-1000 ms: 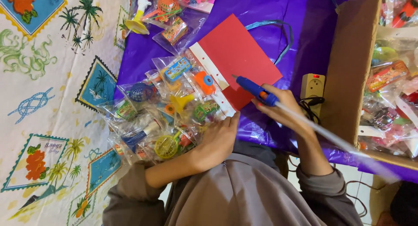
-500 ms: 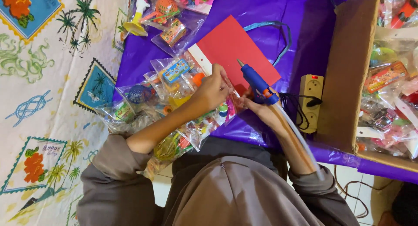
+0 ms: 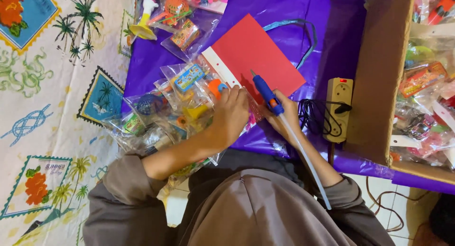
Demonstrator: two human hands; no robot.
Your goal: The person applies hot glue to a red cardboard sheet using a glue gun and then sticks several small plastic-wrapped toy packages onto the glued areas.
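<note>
A patterned cloth (image 3: 52,108) with palm trees, knots and stamp-like squares covers the left part of the floor, and a purple plastic sheet (image 3: 327,18) lies over its right side, carrying nearly everything else. At the sheet's right edge stands an open cardboard box (image 3: 379,75) filled with clear packets of small toys. A red card (image 3: 258,61) with a white punched strip along one side lies tilted near the middle of the sheet, and a heap of toy packets (image 3: 161,108) in clear bags spreads from the card's lower left side toward the sheet's left edge. A beige power strip (image 3: 338,108) with a red switch lies between the card and the box, a black cord coiled just beside it. The left hand (image 3: 231,114) presses down, fingers curled, on the packets at the card's lower corner. The right hand (image 3: 283,117) is closed around a blue glue gun (image 3: 266,93), its nozzle pointing onto the red card and a long clear glue stick trailing back over the forearm. The two hands sit just beside each other.
</note>
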